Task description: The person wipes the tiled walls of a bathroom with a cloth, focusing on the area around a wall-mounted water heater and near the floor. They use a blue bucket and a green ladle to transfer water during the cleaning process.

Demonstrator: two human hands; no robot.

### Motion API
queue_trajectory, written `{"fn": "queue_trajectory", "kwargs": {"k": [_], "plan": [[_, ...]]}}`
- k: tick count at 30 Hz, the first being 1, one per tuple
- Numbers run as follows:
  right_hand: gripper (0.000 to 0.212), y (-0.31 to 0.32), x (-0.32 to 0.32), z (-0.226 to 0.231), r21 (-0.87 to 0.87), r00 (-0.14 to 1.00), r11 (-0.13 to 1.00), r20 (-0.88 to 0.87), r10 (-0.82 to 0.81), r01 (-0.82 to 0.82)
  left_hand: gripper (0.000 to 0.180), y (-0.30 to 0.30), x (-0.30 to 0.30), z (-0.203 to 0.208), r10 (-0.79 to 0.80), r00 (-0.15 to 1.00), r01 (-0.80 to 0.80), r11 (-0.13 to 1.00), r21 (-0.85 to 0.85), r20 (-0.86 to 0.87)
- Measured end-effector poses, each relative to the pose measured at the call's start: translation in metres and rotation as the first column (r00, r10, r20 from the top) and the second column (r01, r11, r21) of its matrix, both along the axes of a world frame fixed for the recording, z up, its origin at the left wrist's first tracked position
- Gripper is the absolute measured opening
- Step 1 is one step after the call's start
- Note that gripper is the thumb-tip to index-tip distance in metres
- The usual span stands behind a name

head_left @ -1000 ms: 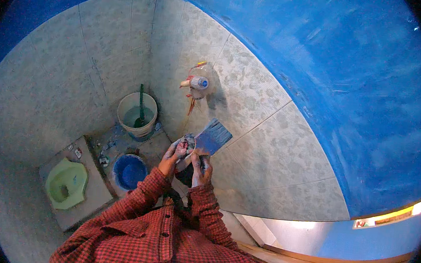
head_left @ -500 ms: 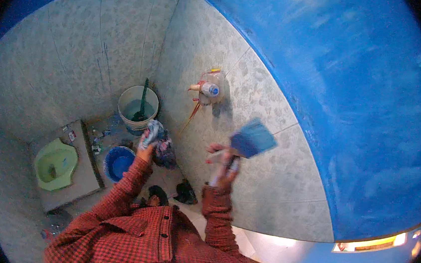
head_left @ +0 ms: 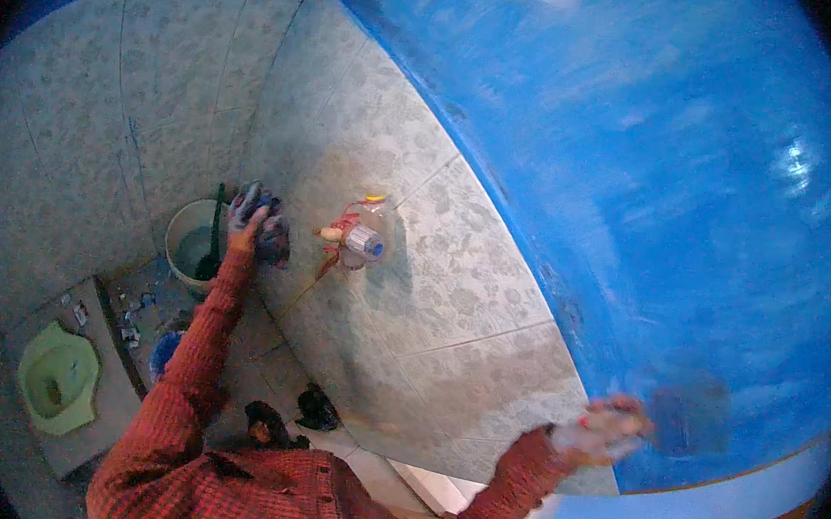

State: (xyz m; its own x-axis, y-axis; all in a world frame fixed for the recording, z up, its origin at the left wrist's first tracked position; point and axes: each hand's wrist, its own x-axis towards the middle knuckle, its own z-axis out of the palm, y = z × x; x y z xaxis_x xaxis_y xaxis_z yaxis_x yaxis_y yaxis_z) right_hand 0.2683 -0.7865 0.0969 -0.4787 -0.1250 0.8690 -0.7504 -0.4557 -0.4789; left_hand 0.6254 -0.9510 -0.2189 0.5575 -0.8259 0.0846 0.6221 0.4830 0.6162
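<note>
The left hand (head_left: pixel 244 217) is clenching a dark crumpled cloth (head_left: pixel 265 227) and pressing it against the patterned tiled wall (head_left: pixel 452 292), just left of a plastic bottle (head_left: pixel 363 240) fixed there and above a pale bucket (head_left: pixel 187 245). The right hand (head_left: pixel 603 429) is gripping the handle of a blurred paint brush (head_left: pixel 684 412), whose head is lying against the blue painted wall (head_left: pixel 659 182).
</note>
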Motion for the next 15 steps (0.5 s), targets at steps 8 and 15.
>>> {"fn": "queue_trajectory", "kwargs": {"k": [8, 15], "plan": [[0.042, 0.046, -0.047, -0.04, 0.01, 0.975, 0.975, 0.029, -0.222, 0.221, 0.047, -0.087, -0.048, -0.035, 0.098, 0.859, -0.21, 0.963, 0.171, 0.503], [0.041, 0.048, -0.033, -0.109, 0.3, 0.895, 0.886, 0.169, -0.414, 0.353, 0.04, -0.172, -0.017, 0.012, 0.324, 0.723, -0.293, 0.944, -0.155, 0.61]]}}
